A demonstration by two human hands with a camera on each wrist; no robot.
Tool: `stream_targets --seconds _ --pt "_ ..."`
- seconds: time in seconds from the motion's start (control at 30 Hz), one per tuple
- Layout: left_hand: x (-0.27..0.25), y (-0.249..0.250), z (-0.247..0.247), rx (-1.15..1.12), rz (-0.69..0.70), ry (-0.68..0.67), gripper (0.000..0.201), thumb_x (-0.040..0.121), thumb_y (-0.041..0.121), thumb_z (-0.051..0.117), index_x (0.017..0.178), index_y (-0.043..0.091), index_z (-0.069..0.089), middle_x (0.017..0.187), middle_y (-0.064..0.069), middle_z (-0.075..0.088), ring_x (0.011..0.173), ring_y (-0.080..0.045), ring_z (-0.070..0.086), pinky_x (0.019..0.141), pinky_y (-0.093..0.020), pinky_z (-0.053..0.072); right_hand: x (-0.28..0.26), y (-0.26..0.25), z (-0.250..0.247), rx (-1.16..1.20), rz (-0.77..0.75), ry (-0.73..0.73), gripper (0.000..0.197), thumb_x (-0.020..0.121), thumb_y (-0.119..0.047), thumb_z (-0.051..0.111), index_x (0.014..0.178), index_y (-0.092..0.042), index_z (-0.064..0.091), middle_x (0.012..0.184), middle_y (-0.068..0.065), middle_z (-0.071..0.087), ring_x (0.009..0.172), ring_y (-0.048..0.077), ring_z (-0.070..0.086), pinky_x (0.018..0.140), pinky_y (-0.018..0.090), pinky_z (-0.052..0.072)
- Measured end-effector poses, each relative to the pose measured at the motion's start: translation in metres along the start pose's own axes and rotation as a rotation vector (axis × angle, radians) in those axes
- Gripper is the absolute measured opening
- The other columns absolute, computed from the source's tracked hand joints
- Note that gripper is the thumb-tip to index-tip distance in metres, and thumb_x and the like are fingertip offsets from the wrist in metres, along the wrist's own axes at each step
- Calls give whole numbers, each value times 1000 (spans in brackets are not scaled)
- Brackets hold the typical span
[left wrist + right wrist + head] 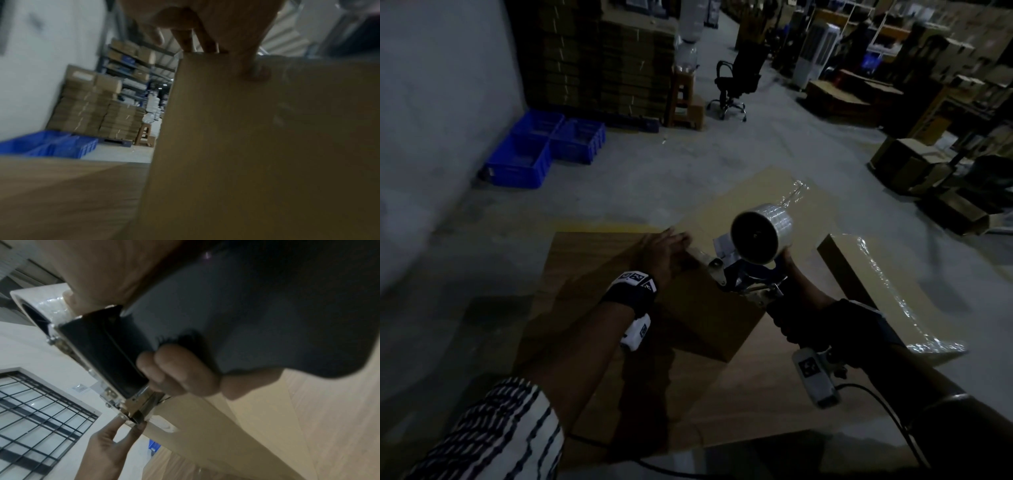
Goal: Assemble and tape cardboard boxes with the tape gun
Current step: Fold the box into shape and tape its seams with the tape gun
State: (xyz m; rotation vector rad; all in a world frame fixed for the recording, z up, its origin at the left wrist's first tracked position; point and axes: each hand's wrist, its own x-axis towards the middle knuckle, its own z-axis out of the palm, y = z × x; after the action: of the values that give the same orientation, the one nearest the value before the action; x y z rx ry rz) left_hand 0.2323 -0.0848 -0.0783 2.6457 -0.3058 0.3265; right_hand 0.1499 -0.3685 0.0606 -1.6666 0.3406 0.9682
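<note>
A brown cardboard box (705, 318) stands on flat cardboard sheets (585, 267) on the floor. My left hand (664, 253) lies with straight fingers on the box's far top corner, and its thumb (255, 71) presses the box's side face (257, 146). My right hand (791, 322) grips the handle of the tape gun (743, 274). The gun's clear tape roll (760, 233) points up, and its nose sits at the box's top edge beside my left fingers (131, 428). In the right wrist view my fingers (180, 373) curl round the dark handle (102, 353).
Another box (887, 284) with shiny tape lies to the right. Blue crates (541, 147) stand by the left wall. Stacks of flat cartons (599, 61), a wooden stool (685, 99) and an office chair (736, 82) are behind. More boxes (914, 164) crowd the far right.
</note>
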Motion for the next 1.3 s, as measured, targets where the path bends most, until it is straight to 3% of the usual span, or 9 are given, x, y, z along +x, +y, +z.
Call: stream_targets --seconds 0.23,0.37,0.5,0.63,0.8,0.9,1.1,1.2,1.3 --pt "7 8 -13 -112 -114 -63 60 88 28 71 142 35 46 153 14 34 147 -16 17 115 -57 10 11 2 -2 1 -75 -35 89 67 -99 35 71 -13 57 61 1 21 55 16 10 54 32 12" --pt "19 4 -14 -176 -155 -108 59 87 25 71 141 35 47 153 15 34 147 -13 18 116 -54 12 13 -2 -6 -54 -75 -22 85 72 -98 25 55 -18 50 52 -2 28 44 12 18 46 24 18" --pt "22 1 -10 -252 -218 -100 59 84 15 73 136 35 54 152 13 37 145 -12 22 119 -49 18 13 -4 -12 -74 -68 -39 86 67 -101 30 59 -18 51 54 -2 29 46 13 19 46 26 19" --pt "24 -2 -9 -237 -217 -150 59 80 31 72 134 43 52 152 11 37 146 -16 22 112 -56 28 9 -2 -23 -119 -79 -52 81 65 -101 37 62 -20 42 61 -1 20 54 15 10 49 29 14" --pt "37 -16 6 -178 -343 -162 70 46 79 62 110 82 35 149 26 36 144 -11 27 111 -62 25 -6 16 -55 -169 -40 -37 83 62 -102 37 70 -20 40 67 2 19 61 18 7 55 31 11" --pt "40 -22 16 -169 -321 -177 68 42 87 59 103 89 27 149 26 35 144 -11 26 109 -63 27 -13 23 -65 -176 -42 -23 79 68 -98 32 65 -20 38 63 1 21 61 19 7 54 31 11" --pt "25 28 -28 -6 -240 -290 86 72 70 65 146 44 31 156 21 20 148 -11 8 116 -58 15 -18 22 -65 -193 -35 -20 83 68 -97 30 50 -20 54 62 0 24 66 20 7 56 31 11" --pt "17 44 -28 35 -159 -320 106 58 95 33 149 42 25 157 21 17 148 -12 8 116 -62 9 -15 25 -68 -192 -22 -22 83 62 -100 32 49 -20 51 64 0 25 68 20 8 60 33 10" --pt "9 70 -24 -28 -28 -321 93 69 83 35 146 31 38 158 3 25 147 -17 17 119 -52 -2 -10 26 -70 -196 -29 -25 86 61 -101 33 54 -18 55 65 1 26 70 21 8 62 35 9"
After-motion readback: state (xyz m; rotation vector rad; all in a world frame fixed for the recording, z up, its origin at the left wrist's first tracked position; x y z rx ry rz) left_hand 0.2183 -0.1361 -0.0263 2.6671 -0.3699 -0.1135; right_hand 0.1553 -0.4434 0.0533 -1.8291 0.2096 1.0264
